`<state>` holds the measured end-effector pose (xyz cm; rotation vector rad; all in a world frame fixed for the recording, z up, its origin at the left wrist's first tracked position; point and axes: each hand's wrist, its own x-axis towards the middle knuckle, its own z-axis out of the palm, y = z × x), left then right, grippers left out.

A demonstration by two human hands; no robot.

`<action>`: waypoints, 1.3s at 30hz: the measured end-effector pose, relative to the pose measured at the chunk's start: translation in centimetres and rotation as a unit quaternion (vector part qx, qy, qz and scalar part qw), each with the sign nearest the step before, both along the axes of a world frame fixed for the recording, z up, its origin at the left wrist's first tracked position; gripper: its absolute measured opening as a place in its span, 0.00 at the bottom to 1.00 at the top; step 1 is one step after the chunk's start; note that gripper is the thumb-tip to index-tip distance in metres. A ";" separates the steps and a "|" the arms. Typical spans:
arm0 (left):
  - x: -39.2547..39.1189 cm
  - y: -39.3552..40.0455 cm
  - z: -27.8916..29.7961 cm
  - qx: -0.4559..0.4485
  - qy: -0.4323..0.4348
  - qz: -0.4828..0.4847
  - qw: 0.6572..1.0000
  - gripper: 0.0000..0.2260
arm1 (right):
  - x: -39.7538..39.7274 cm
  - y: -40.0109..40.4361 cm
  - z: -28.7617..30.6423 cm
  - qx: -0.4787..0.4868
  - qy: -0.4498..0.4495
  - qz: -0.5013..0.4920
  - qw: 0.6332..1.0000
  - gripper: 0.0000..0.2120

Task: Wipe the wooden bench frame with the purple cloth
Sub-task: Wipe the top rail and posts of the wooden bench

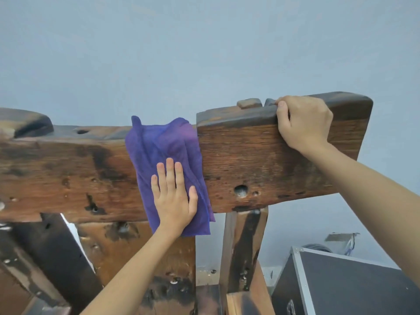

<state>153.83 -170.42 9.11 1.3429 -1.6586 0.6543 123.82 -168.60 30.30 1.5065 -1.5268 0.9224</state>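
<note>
A heavy, dark, weathered wooden bench frame (261, 160) crosses the view as a thick horizontal beam on upright posts. The purple cloth (159, 144) hangs over the beam's top edge and down its front face, near the middle. My left hand (173, 198) lies flat on the lower part of the cloth, fingers spread and pointing up, pressing it against the wood. My right hand (302, 121) grips the top edge of the beam's raised right end, fingers curled over it.
A pale blue wall fills the background. A black case with metal edging (345, 283) stands at the lower right beside the bench. A wooden post (243, 251) supports the beam under its right part; more dark timbers (56, 258) slant at the lower left.
</note>
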 end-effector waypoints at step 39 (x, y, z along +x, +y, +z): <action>-7.0 -1.5 23.3 0.371 0.053 -0.035 0.926 0.29 | -12.6 -0.3 1.3 -0.026 -0.225 0.114 0.967 0.18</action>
